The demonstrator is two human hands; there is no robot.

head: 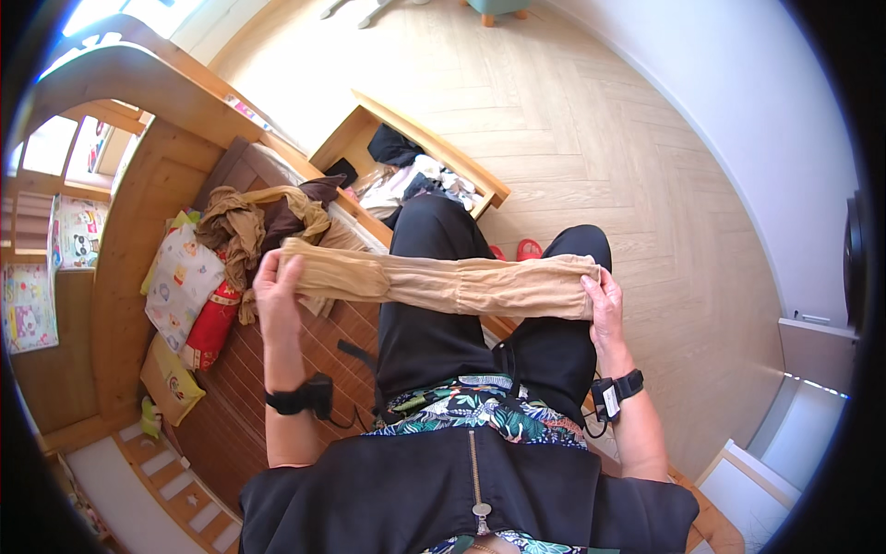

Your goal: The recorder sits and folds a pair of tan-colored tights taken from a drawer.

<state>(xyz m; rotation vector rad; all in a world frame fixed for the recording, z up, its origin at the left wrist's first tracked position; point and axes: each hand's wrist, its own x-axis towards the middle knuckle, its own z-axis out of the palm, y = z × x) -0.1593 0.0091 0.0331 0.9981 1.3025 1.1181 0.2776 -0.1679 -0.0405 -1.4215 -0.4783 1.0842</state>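
A long tan piece of sheer hosiery (443,284) is stretched sideways above my thighs. My left hand (278,280) pinches its left end between thumb and fingers. At the other end, my right hand (603,298) grips the edge. The fabric looks wrinkled, with a bunched fold near the left part. Just beyond my left hand, a heap of tan and brown hosiery (239,221) lies on the bed. Both my wrists wear black straps with small boxes.
An open wooden drawer (415,166) beyond my knees holds dark and white clothing. On the bed's brown slatted mat (235,401) lie a printed white pillow (183,273), a red cushion (216,322) and a yellow cushion (173,381). Red slippers (529,249) are on the herringbone floor (664,228).
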